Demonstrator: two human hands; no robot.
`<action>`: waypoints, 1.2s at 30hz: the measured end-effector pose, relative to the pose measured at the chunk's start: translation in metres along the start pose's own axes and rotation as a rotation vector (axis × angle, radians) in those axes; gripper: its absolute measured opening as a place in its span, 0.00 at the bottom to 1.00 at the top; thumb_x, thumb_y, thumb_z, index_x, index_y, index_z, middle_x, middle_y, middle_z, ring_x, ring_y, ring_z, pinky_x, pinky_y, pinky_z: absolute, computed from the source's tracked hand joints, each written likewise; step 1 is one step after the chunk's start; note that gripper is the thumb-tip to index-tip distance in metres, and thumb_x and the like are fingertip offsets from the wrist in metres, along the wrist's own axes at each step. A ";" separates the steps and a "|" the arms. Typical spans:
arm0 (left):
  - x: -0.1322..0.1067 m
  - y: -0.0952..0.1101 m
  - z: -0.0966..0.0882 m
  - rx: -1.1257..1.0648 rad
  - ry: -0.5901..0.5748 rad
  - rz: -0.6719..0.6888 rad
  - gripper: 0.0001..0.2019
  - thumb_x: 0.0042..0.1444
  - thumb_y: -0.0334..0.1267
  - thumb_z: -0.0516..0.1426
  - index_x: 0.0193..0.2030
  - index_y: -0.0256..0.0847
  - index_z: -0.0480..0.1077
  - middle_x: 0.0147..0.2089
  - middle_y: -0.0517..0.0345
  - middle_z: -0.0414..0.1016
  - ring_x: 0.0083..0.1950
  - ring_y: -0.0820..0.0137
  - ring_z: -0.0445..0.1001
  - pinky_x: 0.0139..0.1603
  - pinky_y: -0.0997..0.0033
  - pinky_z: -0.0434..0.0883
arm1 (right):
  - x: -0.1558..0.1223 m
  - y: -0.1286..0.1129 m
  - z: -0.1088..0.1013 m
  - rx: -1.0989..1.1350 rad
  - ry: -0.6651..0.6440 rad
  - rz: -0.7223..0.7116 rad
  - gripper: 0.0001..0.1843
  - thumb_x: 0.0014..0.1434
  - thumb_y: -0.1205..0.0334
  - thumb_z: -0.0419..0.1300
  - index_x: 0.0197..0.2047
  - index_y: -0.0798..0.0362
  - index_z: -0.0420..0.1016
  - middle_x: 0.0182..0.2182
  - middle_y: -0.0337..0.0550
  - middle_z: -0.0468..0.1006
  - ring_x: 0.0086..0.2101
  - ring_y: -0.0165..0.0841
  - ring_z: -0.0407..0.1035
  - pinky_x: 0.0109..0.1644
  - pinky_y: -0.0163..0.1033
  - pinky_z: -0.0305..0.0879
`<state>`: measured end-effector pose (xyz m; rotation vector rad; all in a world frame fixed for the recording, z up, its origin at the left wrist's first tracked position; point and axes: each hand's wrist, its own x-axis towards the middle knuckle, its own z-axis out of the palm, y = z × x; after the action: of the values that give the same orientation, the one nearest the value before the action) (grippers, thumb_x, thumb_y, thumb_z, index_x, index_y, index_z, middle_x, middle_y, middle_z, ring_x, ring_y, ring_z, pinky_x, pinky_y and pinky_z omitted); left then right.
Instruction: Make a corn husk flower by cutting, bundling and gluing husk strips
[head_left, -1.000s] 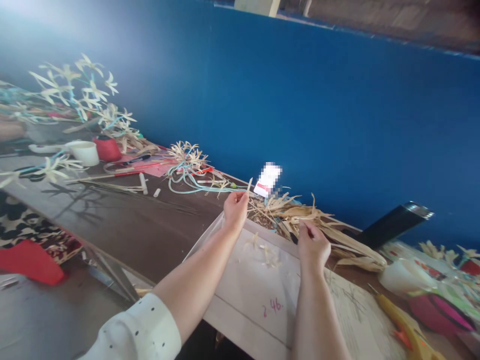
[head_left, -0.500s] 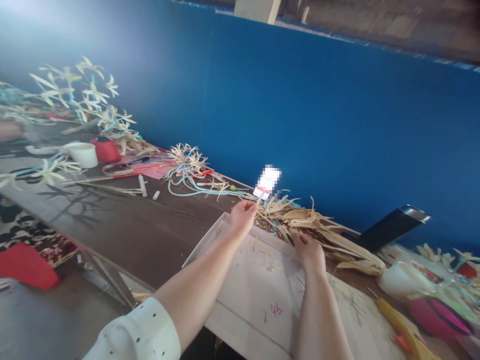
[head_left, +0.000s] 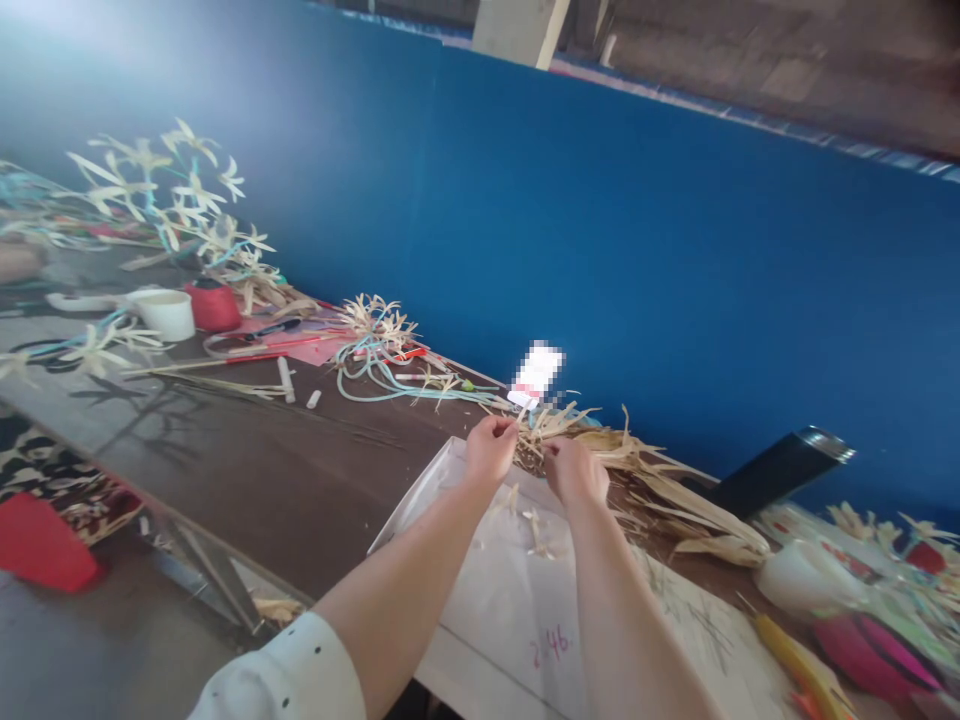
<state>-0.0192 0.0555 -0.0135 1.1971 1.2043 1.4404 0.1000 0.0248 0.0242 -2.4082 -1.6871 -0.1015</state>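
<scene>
Nearest the camera, a white sleeve [head_left: 289, 680] with small dark dots covers the left upper arm, and both bare forearms reach forward over a pale board [head_left: 480, 610] that lies on the brown table [head_left: 247, 460] and bears pink handwriting near its front edge. A few loose husk scraps [head_left: 536, 525] lie on the board just short of the hands. The left hand [head_left: 491, 450] and the right hand [head_left: 576, 470] sit close together at the board's far edge, each with fingers curled shut and pinching strands at the near end of the husk pile [head_left: 652, 480]; exactly which strands each one grips is too small to tell. The husk pile lies on the table against the foot of the blue wall [head_left: 637, 230], touching the board's far edge and trailing off to the right. Right of the board lie a yellow tool [head_left: 791, 645], a white cup [head_left: 799, 580] and a blurred pink object [head_left: 874, 645]. Beyond the pile's right end a black cylinder [head_left: 776, 467] leans at a tilt against the wall, and behind the hands a white card [head_left: 536, 372] stands at the wall's foot. Further left along the table lie light-blue cords [head_left: 375, 380], then a white bowl [head_left: 169, 312] beside a red pot [head_left: 213, 304], with pale husk flowers [head_left: 172, 200] rising behind them.
</scene>
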 end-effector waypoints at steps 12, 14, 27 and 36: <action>0.005 -0.010 0.004 0.005 0.002 -0.010 0.09 0.48 0.41 0.55 0.28 0.37 0.72 0.26 0.58 0.72 0.29 0.74 0.68 0.33 0.75 0.64 | 0.019 -0.002 0.019 -0.091 -0.060 -0.140 0.12 0.51 0.68 0.53 0.34 0.52 0.78 0.33 0.51 0.77 0.39 0.42 0.70 0.40 0.42 0.60; 0.006 -0.011 0.004 -0.006 -0.001 -0.014 0.10 0.48 0.41 0.55 0.29 0.37 0.72 0.26 0.58 0.72 0.29 0.74 0.68 0.34 0.75 0.64 | 0.018 -0.001 0.013 -0.061 -0.042 -0.151 0.12 0.50 0.66 0.54 0.33 0.52 0.78 0.33 0.51 0.77 0.38 0.42 0.70 0.38 0.41 0.59; 0.000 -0.002 0.001 0.003 -0.039 -0.073 0.09 0.47 0.41 0.55 0.28 0.37 0.71 0.25 0.59 0.70 0.28 0.74 0.66 0.30 0.75 0.62 | -0.010 0.028 -0.015 0.615 0.257 -0.042 0.16 0.48 0.47 0.58 0.31 0.53 0.71 0.27 0.44 0.76 0.29 0.35 0.69 0.34 0.38 0.61; -0.006 0.004 0.002 0.036 -0.166 -0.048 0.09 0.45 0.41 0.57 0.27 0.36 0.72 0.22 0.61 0.68 0.26 0.76 0.64 0.30 0.76 0.62 | -0.035 0.040 0.000 1.629 0.056 0.150 0.19 0.40 0.57 0.68 0.36 0.53 0.73 0.26 0.36 0.73 0.26 0.27 0.66 0.27 0.31 0.63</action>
<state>-0.0161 0.0493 -0.0100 1.2780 1.1409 1.2630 0.1257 -0.0210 0.0131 -1.1728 -0.8042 0.8486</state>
